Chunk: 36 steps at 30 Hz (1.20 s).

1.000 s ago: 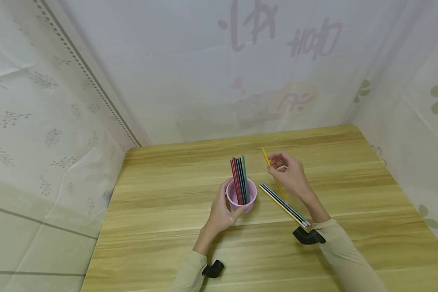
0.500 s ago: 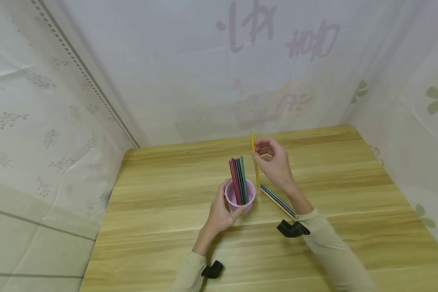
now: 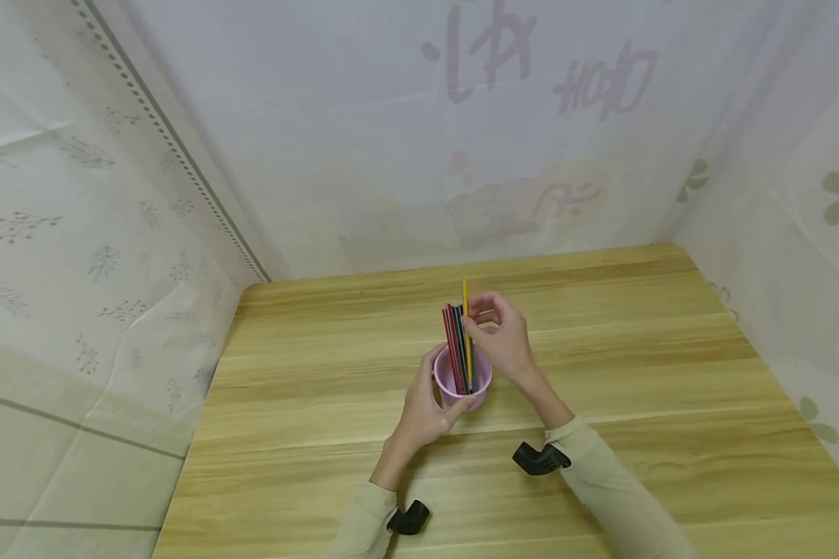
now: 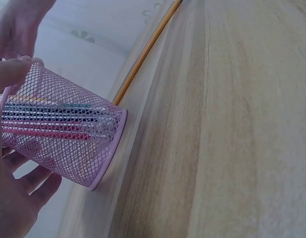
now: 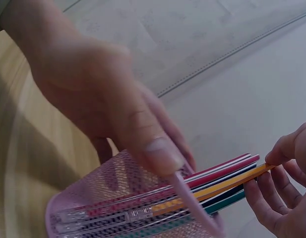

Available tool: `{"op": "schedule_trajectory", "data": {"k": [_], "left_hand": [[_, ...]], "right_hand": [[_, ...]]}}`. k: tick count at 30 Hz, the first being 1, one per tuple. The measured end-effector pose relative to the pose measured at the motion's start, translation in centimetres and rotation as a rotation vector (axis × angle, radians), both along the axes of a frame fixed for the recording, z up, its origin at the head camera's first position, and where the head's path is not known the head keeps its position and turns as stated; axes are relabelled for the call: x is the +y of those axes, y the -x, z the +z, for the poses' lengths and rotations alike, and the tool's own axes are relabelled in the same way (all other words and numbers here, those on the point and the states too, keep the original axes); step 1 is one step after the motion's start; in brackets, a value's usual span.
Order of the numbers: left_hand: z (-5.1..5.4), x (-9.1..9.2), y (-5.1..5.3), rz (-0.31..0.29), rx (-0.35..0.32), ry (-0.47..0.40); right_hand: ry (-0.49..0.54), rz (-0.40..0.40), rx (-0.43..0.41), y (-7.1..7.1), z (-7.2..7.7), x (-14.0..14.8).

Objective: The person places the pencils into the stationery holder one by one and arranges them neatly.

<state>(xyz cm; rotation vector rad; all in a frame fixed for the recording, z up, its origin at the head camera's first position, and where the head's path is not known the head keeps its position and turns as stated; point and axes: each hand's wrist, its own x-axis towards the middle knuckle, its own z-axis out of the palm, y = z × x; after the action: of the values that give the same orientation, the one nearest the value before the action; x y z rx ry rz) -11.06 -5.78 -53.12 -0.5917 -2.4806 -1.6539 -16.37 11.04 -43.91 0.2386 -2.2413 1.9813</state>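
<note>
My left hand holds a pink mesh pencil cup upright on the table, thumb over its rim. Several pencils in red, dark and teal stand inside, leaning together. With thumb and fingertips, my right hand pinches a yellow pencil near its upper end. That pencil's lower end is inside the cup, among the others, with its clear-and-metal end down. Behind the cup in the left wrist view, another yellow pencil lies on the table. In the head view my right hand and forearm hide the loose pencils.
The wooden table reaches a pale printed curtain at the back, with more patterned cloth on both sides. Black wrist mounts stick out beside each sleeve, close above the tabletop.
My right hand has moved left with the yellow pencil, turned it more upright and lowered its end into the cup. My left hand keeps holding the cup in place.
</note>
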Motion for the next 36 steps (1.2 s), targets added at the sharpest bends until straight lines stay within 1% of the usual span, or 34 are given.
{"op": "schedule_trajectory", "data": {"k": [2, 7, 12, 17, 22, 26, 33, 36], "left_hand": [[0.0, 0.0, 0.0, -0.003, -0.009, -0.003], [0.0, 0.0, -0.1, -0.002, -0.007, 0.006], [0.0, 0.0, 0.0, -0.002, -0.009, 0.013], [0.0, 0.0, -0.1, -0.002, -0.012, 0.011], [-0.1, 0.0, -0.1, -0.001, 0.004, -0.005], [-0.1, 0.1, -0.1, -0.004, 0.011, -0.014], [-0.1, 0.2, -0.1, -0.006, -0.005, -0.019], [0.0, 0.1, -0.2, 0.005, 0.004, -0.023]], "right_hand": [[-0.009, -0.007, -0.021, -0.2, -0.5, -0.1], [-0.055, -0.017, -0.050, -0.5, -1.4, -0.3], [-0.093, -0.016, -0.048, -1.0, -2.0, -0.5], [-0.108, -0.037, -0.020, -1.3, -2.4, -0.1], [-0.122, -0.038, 0.012, -1.4, -2.4, 0.6], [-0.149, -0.044, 0.008, -1.4, -2.4, 1.5], [-0.234, -0.058, -0.002, -1.7, -2.8, 3.4], [-0.272, -0.070, 0.006, -1.7, -3.1, 4.2]]}}
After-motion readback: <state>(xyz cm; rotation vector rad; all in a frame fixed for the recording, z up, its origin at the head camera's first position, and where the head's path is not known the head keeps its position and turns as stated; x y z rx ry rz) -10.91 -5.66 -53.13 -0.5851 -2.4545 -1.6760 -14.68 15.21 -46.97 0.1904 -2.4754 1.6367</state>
